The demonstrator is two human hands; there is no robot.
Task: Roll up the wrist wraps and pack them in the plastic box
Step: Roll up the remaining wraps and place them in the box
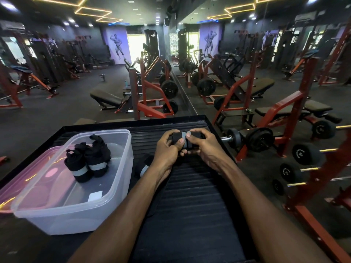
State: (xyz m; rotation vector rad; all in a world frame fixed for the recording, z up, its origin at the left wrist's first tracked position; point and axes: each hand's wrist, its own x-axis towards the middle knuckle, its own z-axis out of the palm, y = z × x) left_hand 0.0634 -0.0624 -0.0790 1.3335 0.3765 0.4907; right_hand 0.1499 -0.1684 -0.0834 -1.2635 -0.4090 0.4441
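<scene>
Mid-frame, left hand (167, 147) and right hand (202, 147) both clutch a black wrist wrap (183, 138), seemingly rolled; plastic box (121, 166) lower left.

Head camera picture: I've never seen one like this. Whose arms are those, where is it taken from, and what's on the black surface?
No machine here: a person wears a camera on the head, looking forward and down, so you see their own arms in a gym. Both hands, left hand and right hand, grip a black wrist wrap with a grey stripe, apparently rolling it. On the ribbed black platform stands a clear plastic box holding rolled wraps. Another wrap lies beside the box, partly hidden by the left wrist. A pinkish lid lies under the box's left side.
</scene>
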